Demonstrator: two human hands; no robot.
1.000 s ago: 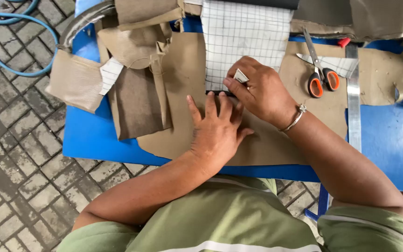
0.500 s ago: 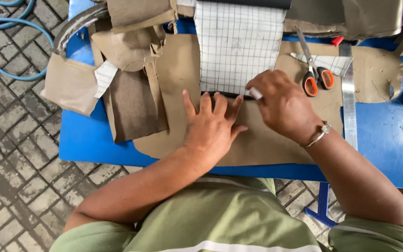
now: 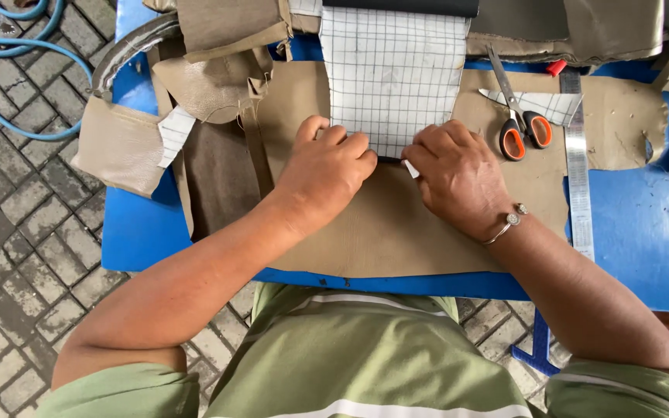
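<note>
While both hands (fingers curled) press it, the grid-lined sheet lies flat.

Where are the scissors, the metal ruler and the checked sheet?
scissors (image 3: 526, 131), head view, on the orange handles.
metal ruler (image 3: 579, 178), head view, on the middle of its strip.
checked sheet (image 3: 392, 70), head view, on its middle, above both hands.
</note>
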